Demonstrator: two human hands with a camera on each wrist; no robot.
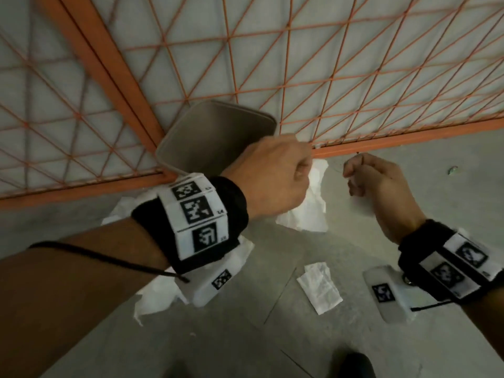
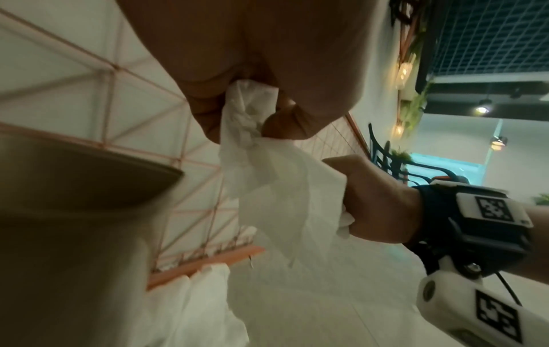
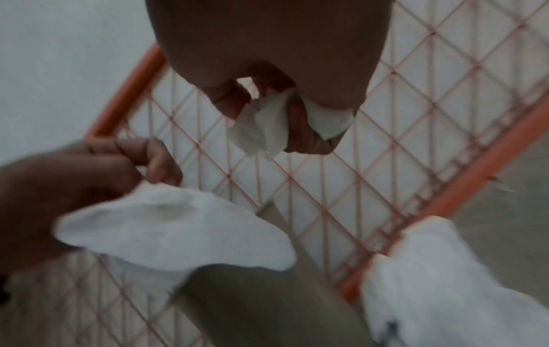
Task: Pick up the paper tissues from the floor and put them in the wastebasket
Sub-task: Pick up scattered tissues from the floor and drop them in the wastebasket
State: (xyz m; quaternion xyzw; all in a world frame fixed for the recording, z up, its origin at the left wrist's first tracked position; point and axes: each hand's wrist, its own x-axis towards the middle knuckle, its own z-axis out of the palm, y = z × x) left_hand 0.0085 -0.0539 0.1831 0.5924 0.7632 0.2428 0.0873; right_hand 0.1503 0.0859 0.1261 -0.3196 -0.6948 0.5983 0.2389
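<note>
My left hand (image 1: 296, 166) hangs beside the right rim of the beige wastebasket (image 1: 215, 132) and grips a large white tissue (image 1: 313, 203), which dangles below the fist. The left wrist view shows the same tissue (image 2: 282, 187) bunched in the curled fingers. My right hand (image 1: 354, 177) hovers to the right, fingers curled, and pinches a small crumpled tissue (image 3: 264, 126). One folded tissue (image 1: 319, 290) lies flat on the floor between my arms. More tissues (image 1: 158, 293) lie under my left wrist, partly hidden by it.
An orange wire-mesh panel (image 1: 300, 77) stands against the white wall right behind the wastebasket. The floor (image 1: 272, 336) is grey concrete. A dark shoe tip (image 1: 351, 365) shows at the bottom edge. Another tissue (image 1: 122, 211) lies by the fence base at left.
</note>
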